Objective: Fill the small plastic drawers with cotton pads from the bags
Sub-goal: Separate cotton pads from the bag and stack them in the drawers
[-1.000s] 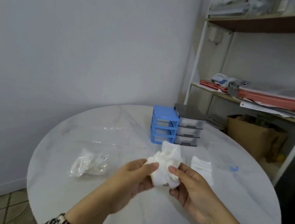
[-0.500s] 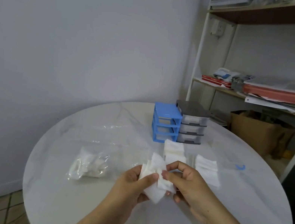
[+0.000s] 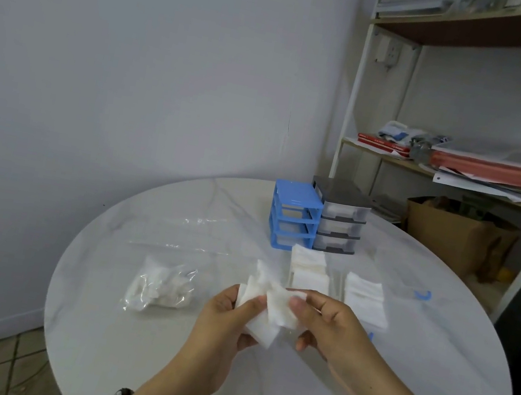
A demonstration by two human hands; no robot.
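Both hands up over the table's near half, left hand and right hand pinching one loose bunch of pads. Drawers straight ahead near the far edge, slightly right, nearer the right hand. Bag off toward the left edge.
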